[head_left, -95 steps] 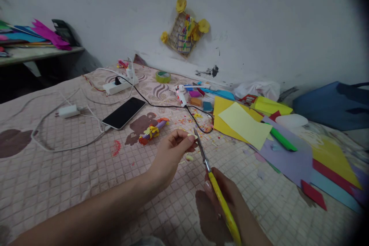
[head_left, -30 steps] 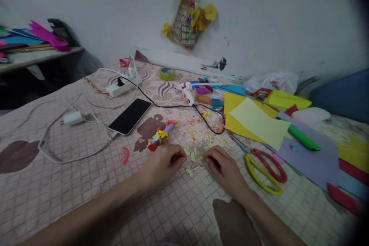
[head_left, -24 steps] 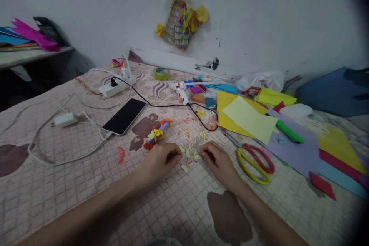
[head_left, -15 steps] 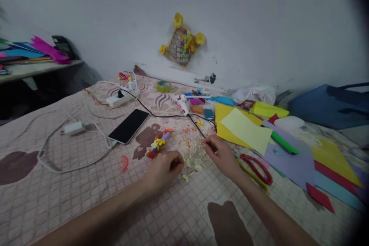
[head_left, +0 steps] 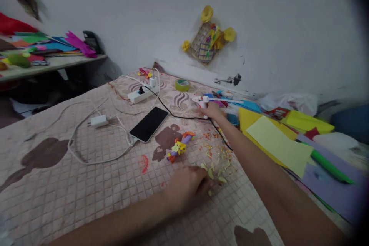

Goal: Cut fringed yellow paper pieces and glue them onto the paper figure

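My right hand (head_left: 211, 110) reaches out across the bed and is wrapped round the handle of a white hot glue gun (head_left: 204, 102), whose nozzle points left and whose glue stick sticks out to the right. Closer in, my left hand (head_left: 187, 185) is closed in a pinch just above the quilted cover; what its fingers hold, if anything, is hidden. Pale green paper scraps (head_left: 221, 179) lie beside its fingertips. Just beyond that hand is a small paper craft piece (head_left: 180, 147) in purple, yellow and orange.
A phone (head_left: 149, 124), charger (head_left: 98, 121) and power strip (head_left: 144, 94) with looping cables lie to the left. The glue gun's black cord (head_left: 184, 117) crosses the middle. Green tape (head_left: 182, 85) sits near the wall. Coloured sheets (head_left: 279, 140) and a green cutter (head_left: 331, 167) are at right.
My right hand has moved forward from above the scraps and taken hold of the glue gun. My left hand stays pinched near the scraps. The view has turned left.
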The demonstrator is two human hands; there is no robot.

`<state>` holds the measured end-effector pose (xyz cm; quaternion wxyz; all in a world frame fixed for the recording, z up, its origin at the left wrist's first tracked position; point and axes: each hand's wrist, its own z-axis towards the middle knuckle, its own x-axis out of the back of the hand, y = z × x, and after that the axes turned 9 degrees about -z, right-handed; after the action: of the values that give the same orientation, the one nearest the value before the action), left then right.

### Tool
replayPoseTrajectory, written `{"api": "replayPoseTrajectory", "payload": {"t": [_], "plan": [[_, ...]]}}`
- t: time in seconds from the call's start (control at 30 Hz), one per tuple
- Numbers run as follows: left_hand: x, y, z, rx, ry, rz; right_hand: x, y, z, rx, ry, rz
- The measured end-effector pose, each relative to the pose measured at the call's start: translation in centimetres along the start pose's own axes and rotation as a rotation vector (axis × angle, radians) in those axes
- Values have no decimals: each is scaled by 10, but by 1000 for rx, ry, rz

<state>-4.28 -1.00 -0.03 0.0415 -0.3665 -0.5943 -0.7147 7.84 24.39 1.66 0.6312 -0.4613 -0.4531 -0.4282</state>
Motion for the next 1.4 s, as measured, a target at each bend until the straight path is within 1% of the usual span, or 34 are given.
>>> {"api": "replayPoseTrajectory", "payload": {"t": [0.07, 0.13, 0.2, 0.27, 0.33, 0.4, 0.43, 0.5, 0.57, 0.63, 0.67, 0.77, 0.93, 1.1, 1.27, 1.4], "plan": [[-1, 2, -1, -17, -12, 25, 2, -5, 5, -10, 12, 11], [0, 4, -3, -42, -23, 40, 13, -7, 5, -20, 63, 35], [1, 4, -4, -45, -37, 34, 33, -4, 1, -33, 145, 73], [3, 3, -4, -30, -31, 13, 60, 3, -12, -41, 238, 128], [5, 0, -4, -34, 17, -11, 87, 14, -34, -62, 344, 189], [7, -3, -3, -69, 92, -28, 109, 25, -66, -45, 393, 267], [8, -4, -2, -78, 124, -35, 117, 30, -86, -31, 403, 305], [9, -5, 0, -73, 127, -43, 125, 37, -128, -10, 384, 375], [10, -5, 1, -82, 95, -20, 123, 44, -166, -15, 342, 446], [11, -2, 2, -105, 71, -10, 116, 50, -197, -30, 275, 520], [11, -1, 3, -121, 61, -5, 111, 53, -209, -44, 200, 576], [11, 2, 3, -174, -8, 36, 95, 62, -230, -87, 97, 686], [11, 4, 6, -262, -148, 121, 81, 66, -239, -102, 19, 694], [12, 4, 12, -316, -230, 163, 77, 63, -241, -106, 18, 662], [9, 3, 12, -361, -215, 196, 67, 67, -241, -88, -30, 719], [3, 2, 9, -346, -145, 249, 57, 73, -241, -109, -64, 791]]}}
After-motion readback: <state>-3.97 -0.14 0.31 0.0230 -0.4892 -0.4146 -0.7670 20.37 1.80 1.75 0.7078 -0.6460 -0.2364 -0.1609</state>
